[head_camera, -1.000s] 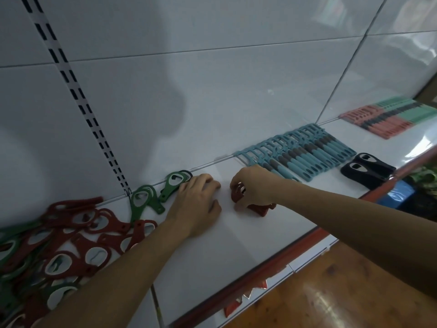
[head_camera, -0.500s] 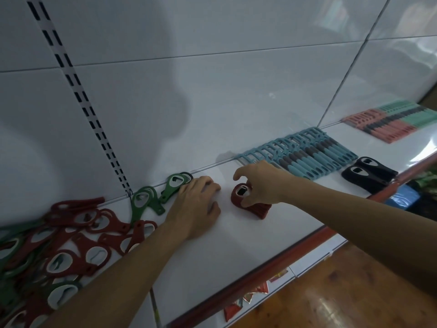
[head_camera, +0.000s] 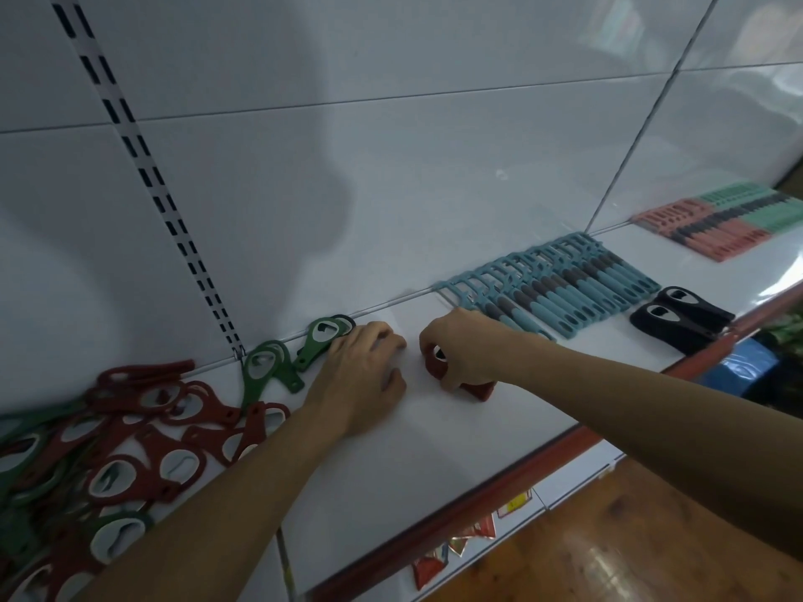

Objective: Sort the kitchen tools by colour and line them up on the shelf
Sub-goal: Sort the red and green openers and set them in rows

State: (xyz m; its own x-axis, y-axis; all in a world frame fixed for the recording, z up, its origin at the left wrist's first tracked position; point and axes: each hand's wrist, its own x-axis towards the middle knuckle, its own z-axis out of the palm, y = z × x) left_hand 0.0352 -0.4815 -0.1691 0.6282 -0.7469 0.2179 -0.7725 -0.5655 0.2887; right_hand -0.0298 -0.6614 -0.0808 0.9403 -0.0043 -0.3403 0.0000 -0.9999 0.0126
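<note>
My right hand (head_camera: 467, 347) grips a red bottle opener (head_camera: 477, 390) lying on the white shelf (head_camera: 434, 454), fingers curled over its round head. My left hand (head_camera: 363, 375) rests on the shelf just left of it, fingers loosely bent, holding nothing that shows. Behind that hand, green openers (head_camera: 319, 341) lie along the back wall. A loose heap of red and green openers (head_camera: 130, 445) covers the shelf's left end.
A row of teal peelers (head_camera: 560, 288) lies to the right, then two black openers (head_camera: 678, 321) near the front edge. Pink, dark and mint tools (head_camera: 721, 223) sit far right. The shelf has a red front rim (head_camera: 499, 484); wooden floor lies below.
My right hand has closed down over the red opener's head again, after lifting off it half a second ago. The left hand has stayed in place.
</note>
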